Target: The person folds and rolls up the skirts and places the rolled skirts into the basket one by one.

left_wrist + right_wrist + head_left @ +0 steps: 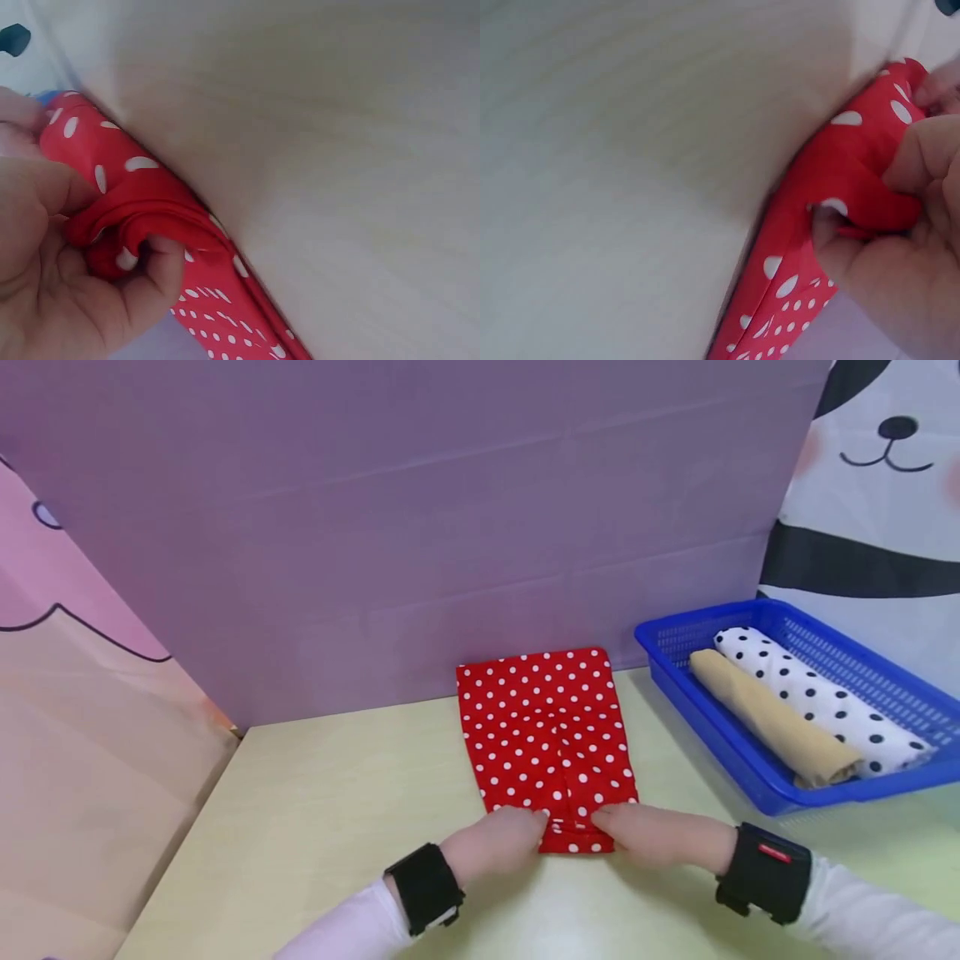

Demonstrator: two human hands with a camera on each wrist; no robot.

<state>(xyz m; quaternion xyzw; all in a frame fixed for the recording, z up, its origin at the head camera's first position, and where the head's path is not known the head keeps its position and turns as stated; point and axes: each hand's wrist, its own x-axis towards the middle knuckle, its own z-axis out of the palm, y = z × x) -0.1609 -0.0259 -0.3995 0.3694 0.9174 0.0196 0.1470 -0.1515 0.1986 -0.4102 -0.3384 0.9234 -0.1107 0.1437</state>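
Observation:
A red cloth with white polka dots (543,727) lies flat and folded on the table, its near edge turned up into a small roll. At the left end of that roll my left hand (501,841) grips the fabric; the left wrist view shows curled fingers (161,274) around the layered red folds (161,214). My right hand (651,833) holds the other end, and in the right wrist view its thumb and fingers pinch the rolled edge (855,180). Both hands sit close together at the cloth's near side.
To the right stands a blue plastic basket (716,739) holding a rolled tan cloth (772,714) and a rolled white cloth with black dots (825,697). A purple backdrop (420,543) rises behind the pale table (322,802). Printed panels flank both sides.

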